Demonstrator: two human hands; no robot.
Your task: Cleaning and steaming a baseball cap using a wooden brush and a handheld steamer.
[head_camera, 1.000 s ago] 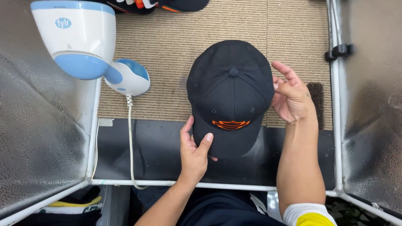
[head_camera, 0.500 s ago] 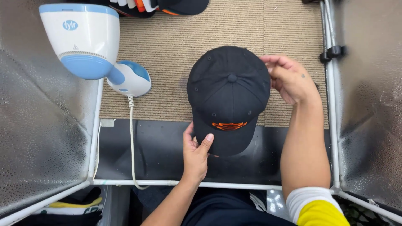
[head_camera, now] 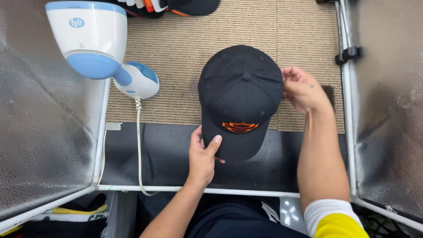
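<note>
A black baseball cap (head_camera: 240, 97) with an orange emblem on its front lies crown up on a beige ribbed mat (head_camera: 185, 53), its brim pointing toward me over a black strip. My left hand (head_camera: 202, 156) pinches the left edge of the brim, thumb on top. My right hand (head_camera: 304, 88) grips the cap's right side near the back of the crown, fingers curled against the fabric.
A white and blue handheld steamer (head_camera: 99, 46) with a white cord (head_camera: 139, 145) rests at the upper left. More caps (head_camera: 176, 5) lie at the top edge. Silvery reflective panels (head_camera: 39, 123) on a white frame (head_camera: 198, 190) wall in both sides. A black clip (head_camera: 349, 54) sits on the right frame.
My right hand has slid up along the cap's right side toward the back of the crown. The left hand stays on the brim.
</note>
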